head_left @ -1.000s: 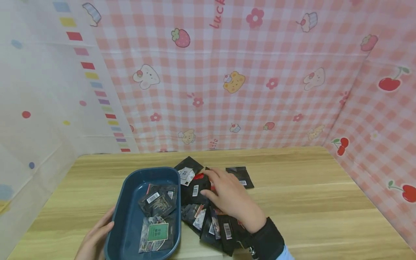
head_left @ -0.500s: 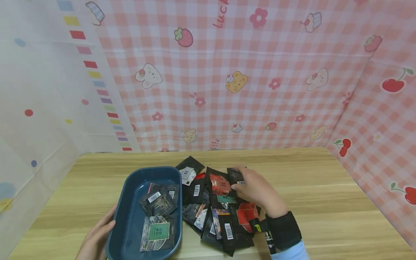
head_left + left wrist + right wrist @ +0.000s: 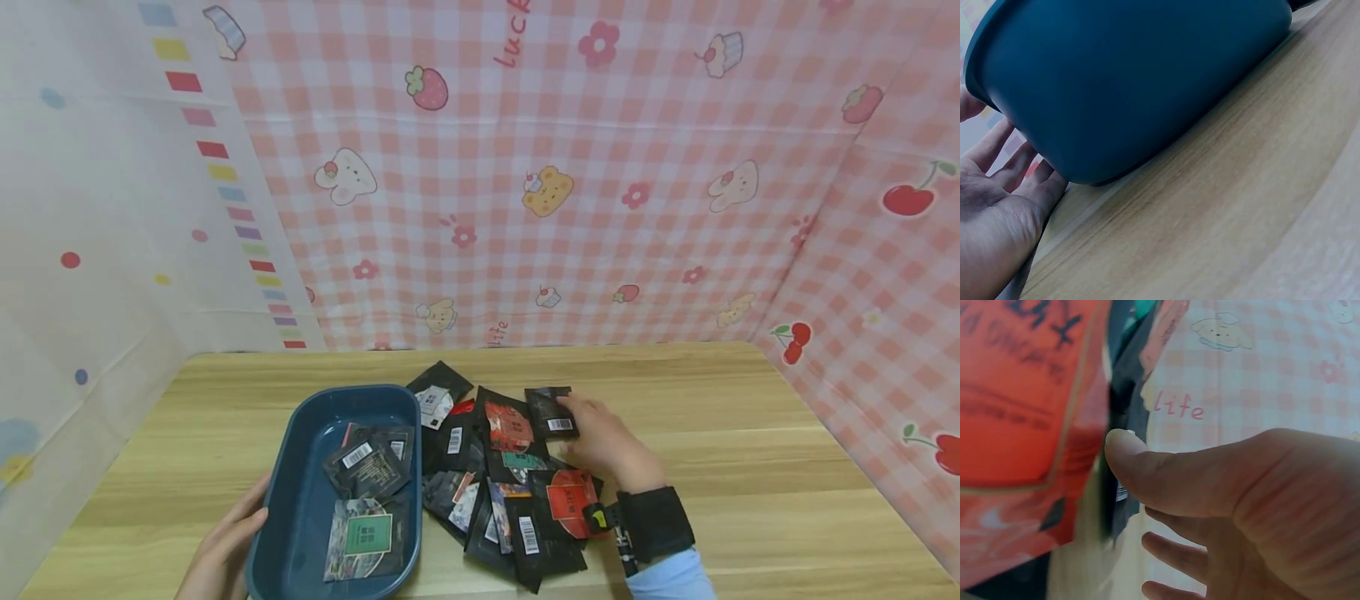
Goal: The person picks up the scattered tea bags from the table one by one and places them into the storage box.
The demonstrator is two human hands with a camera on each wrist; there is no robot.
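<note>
My left hand (image 3: 225,542) rests with extended fingers against the outer side of a dark blue plastic bin (image 3: 279,492); the left wrist view shows its fingers (image 3: 1013,165) at the bin's wall below the rim. Inside the bin lie several flat black sachets, one with a green label (image 3: 365,534). My right hand (image 3: 611,446) reaches over the table, its fingertips at the right edge of a small black sachet (image 3: 551,410) with a white barcode. In the right wrist view the thumb (image 3: 1172,478) overlaps a dark sachet's edge, and the other fingers are loosely extended.
Several more black sachets lie overlapping right of the bin, among them two with red labels, the nearer sachet (image 3: 566,504) and the farther sachet (image 3: 508,427). Beneath is a wood-grain table (image 3: 750,500). A pink checked cloth (image 3: 480,200) hangs behind it.
My right hand has moved right, from above the middle of the sachet pile to the small barcoded sachet, uncovering the red-labelled ones. The left hand stays at the bin.
</note>
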